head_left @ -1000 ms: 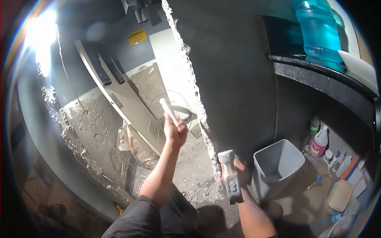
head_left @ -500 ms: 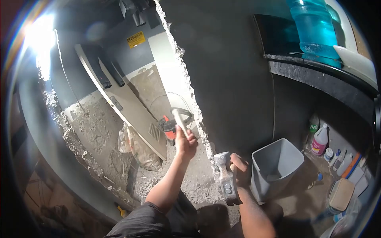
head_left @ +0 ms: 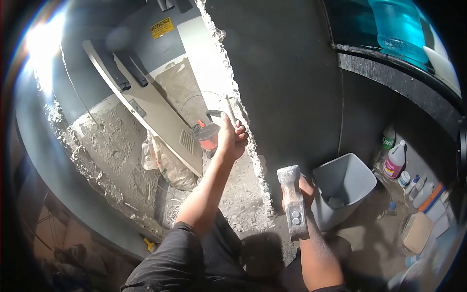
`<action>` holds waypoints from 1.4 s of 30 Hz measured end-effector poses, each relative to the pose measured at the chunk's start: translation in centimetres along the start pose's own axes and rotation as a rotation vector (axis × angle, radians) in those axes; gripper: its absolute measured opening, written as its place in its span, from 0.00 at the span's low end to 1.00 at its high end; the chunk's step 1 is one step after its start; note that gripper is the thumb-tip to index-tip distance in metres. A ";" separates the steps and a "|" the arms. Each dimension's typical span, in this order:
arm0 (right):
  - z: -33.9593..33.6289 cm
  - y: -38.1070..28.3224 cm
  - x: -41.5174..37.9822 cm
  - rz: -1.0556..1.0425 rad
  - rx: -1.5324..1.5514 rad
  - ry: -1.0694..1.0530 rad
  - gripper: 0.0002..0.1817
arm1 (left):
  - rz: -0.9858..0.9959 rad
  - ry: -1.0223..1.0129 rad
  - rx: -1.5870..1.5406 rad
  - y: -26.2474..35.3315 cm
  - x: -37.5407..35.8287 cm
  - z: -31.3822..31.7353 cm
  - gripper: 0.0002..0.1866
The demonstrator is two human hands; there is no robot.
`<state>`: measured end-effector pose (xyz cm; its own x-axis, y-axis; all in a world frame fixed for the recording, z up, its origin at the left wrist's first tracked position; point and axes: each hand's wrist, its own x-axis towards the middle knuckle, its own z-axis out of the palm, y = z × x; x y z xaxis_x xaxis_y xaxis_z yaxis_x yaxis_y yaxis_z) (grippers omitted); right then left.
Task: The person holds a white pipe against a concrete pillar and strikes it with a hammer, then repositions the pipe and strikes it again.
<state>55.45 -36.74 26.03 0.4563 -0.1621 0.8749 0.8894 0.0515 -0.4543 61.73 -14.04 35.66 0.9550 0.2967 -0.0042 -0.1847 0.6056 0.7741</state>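
My left hand [head_left: 231, 138] is closed around a pale metal chisel [head_left: 229, 109], whose far end points up at the rough broken edge [head_left: 237, 100] of the dark wall. Whether the tip touches the edge is hard to tell in the glare. Lower and to the right, my right hand [head_left: 306, 191] grips a dusty hammer [head_left: 293, 207]. Its heavy steel head faces me and covers part of the fingers; most of the handle is hidden. The hammer is apart from the chisel, in front of a grey bin.
The grey bin [head_left: 340, 192] stands right of the wall, near several bottles [head_left: 395, 158] and a lidded tub [head_left: 417, 232]. Rubble [head_left: 243, 216] covers the floor. Beyond the opening are a leaning panel [head_left: 160, 121], a sack [head_left: 175, 168] and a red-black machine [head_left: 208, 136].
My left hand has moved up and right, bringing the chisel to the wall edge. The hammer has shifted right and turned more upright. The view has tilted down slightly.
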 end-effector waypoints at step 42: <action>-1.9 -0.5 -0.3 0.143 -0.085 -0.097 0.12 | 0.135 0.102 0.208 2.0 0.9 1.0 0.30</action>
<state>54.84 -38.59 25.64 0.5820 -0.0631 0.8107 0.8116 -0.0166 -0.5840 62.48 -13.31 37.90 0.8947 0.4436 0.0524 -0.2470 0.3936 0.8855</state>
